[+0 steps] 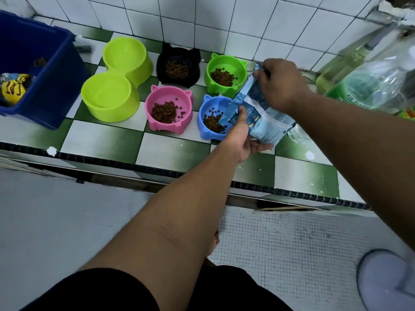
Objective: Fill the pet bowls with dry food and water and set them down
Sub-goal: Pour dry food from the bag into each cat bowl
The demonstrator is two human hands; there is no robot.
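Note:
A light-blue bag of dry food [260, 115] is tipped with its mouth over the blue cat-shaped bowl [206, 133], where brown kibble lies. My left hand [241, 133] holds the bag from below near its mouth. My right hand [280, 84] grips the bag's upper end. The pink bowl [168, 108], the black bowl [178, 67] and the green bowl [225, 72] each hold kibble. A lime-yellow double bowl [114, 79] stands at the left, with no kibble in it.
The bowls stand on a green-and-white checkered tiled counter [101, 140] against a white tiled wall. A dark blue bin [45, 86] sits at the left edge. Clear plastic water bottles [368, 86] stand at the right. A pale stool [386, 283] is on the floor.

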